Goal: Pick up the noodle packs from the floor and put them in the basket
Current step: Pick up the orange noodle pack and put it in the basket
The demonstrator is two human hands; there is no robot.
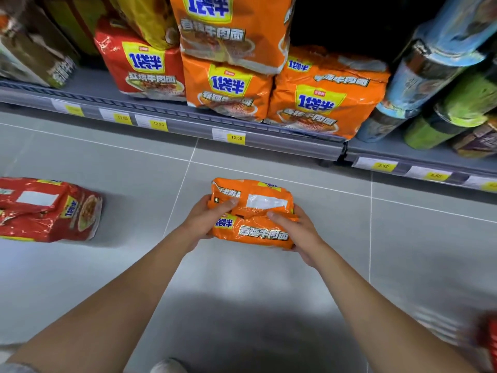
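Both bare forearms reach forward and down, converging low over the floor (269, 292); the left grip (205, 220) clasps the left end of an orange pack (252, 211), thumb laid across its top, fingers out of sight beneath; the right grip (300, 234) clasps the right end likewise, thumb pressed into the crumpled top, fingers curled under the near corner; the pack thus sits between the two grips, held by both; whether it touches the tiles cannot be told. It is a glossy, creased multi-pack; orange, with a white label on top and a blue-and-yellow logo and white lettering on the near face. A red pack (48, 208) lies on the floor well to the left of the left grip; beyond both grips a shelf (161, 114) carries stacked shelf packs (231, 90), with price tags (236, 137) along its edge.
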